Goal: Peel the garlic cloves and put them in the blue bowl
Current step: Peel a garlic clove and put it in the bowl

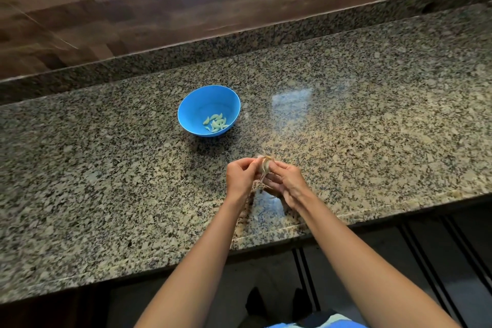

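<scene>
**A:** Looking down from over the person's head, the blue bowl (200, 102) is sitting on the speckled surface (372, 114), well ahead of the hands. A small heap of peeled cloves (217, 122) is lying in its bottom.

**B:** So a good part of the job is looking done. What's happening up front?

**A:** Both hands are working together just above the surface. The left hand (241, 174) is pinching one side of a garlic clove (265, 166), its fingers (249, 164) curled in tight on it. The right hand (288, 181) is gripping the other side, clamped on the same clove.

**B:** I'm seeing a thin strip of skin (262, 178) dangling between the palms.

**A:** Right, it's hanging loose off the clove, so I'm judging this one partway peeled. It's not bare yet, and it's not in the bowl.

**B:** Any more unpeeled garlic waiting?

**A:** I'm not spotting any on the surface from here, and anything tucked in the palms is hidden. There's a bright patch under the wrists, and I can't tell whether that's glare or shed skin.

**B:** So what's left?

**A:** As I'm reading it, stripping the rest of this clove, then carrying it forward and a little left to drop in with the others. Whether it's the last one, I can't say.
</scene>
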`<state>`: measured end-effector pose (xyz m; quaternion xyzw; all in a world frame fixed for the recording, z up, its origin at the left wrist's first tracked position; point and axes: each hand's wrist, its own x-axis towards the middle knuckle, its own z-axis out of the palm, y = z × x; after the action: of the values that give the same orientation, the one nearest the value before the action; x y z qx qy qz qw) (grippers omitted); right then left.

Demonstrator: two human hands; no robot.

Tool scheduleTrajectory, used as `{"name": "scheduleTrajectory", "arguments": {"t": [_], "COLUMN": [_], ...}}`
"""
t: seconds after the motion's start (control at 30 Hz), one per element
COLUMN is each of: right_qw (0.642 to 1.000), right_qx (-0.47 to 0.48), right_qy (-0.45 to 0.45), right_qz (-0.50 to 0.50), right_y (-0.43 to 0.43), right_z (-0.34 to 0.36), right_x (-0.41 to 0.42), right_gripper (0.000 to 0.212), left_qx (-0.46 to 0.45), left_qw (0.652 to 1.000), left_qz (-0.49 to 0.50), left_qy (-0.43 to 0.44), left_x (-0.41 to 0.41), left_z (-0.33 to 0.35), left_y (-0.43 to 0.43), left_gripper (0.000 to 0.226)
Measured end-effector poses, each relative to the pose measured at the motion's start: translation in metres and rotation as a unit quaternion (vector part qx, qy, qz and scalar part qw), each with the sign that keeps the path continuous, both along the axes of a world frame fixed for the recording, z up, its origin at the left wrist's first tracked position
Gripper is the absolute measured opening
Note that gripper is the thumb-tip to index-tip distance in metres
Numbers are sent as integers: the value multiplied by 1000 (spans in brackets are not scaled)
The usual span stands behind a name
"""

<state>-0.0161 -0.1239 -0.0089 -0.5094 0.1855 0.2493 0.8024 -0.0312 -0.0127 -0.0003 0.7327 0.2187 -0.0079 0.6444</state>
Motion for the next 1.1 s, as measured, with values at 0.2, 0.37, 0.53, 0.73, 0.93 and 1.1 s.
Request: {"name": "scheduleTrajectory", "arguments": {"t": [0.2,0.37,0.53,0.73,0.93,1.1], "right_qw": [995,836,738,799,873,891], "right_qx": [-98,-505,-617,-462,-396,-372], "right_qy": [-3,-182,-221,-367,-215,-184], "right_qz": [-10,112,160,116,183,186], "right_y": [0,-14,-12,8,22,24], "right_z": [5,-6,-2,0,-16,-13], "right_x": [3,4,-1,-26,-31,-27], "right_gripper": [14,14,43,27,15,15], "left_qx": [-41,120,212,226,357,496], "left_qw": [998,989,966,956,909,843], "left_qz": [7,-24,-114,-153,-168,-189], "left_qy": [41,85,91,109,134,93], "left_x": [0,-11,-12,-9,-11,-12], "left_z": [5,-6,4,15,15,17], "left_y": [4,35,44,56,62,44], "left_gripper": [17,12,18,16,12,10]}}
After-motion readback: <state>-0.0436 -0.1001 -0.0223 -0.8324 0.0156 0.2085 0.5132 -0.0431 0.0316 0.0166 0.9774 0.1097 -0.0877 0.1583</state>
